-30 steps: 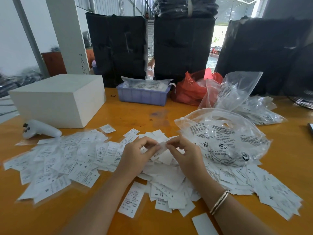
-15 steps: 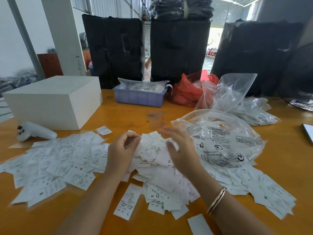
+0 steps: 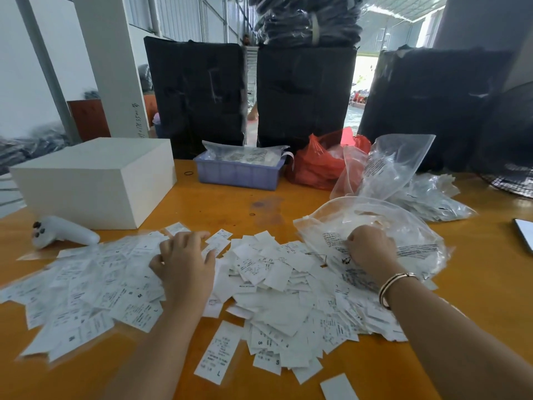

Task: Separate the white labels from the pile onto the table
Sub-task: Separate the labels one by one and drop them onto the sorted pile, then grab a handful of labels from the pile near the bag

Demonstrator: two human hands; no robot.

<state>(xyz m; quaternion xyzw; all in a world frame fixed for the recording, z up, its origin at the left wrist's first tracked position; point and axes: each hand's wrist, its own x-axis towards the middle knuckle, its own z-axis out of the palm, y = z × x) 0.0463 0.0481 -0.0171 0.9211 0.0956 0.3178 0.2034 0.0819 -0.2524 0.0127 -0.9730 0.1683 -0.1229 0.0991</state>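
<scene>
Mid-sort: left hand [image 3: 184, 264] rests flat, fingers spread, on the label pile [image 3: 274, 287] mid-counter [image 3: 230, 206], right hand [image 3: 372, 249] curled at clear bag [image 3: 403, 226] right of pile, grip unclear; next, pull more labels out.

Labels [image 3: 268, 287] on table [image 3: 230, 203]; box [image 3: 95, 180] behind-left, tray [image 3: 239, 173] behind, bag [image 3: 403, 226] right.

Orange table [image 3: 230, 203] bears white labels [image 3: 274, 284], white box [image 3: 95, 180], blue tray [image 3: 239, 174].
</scene>
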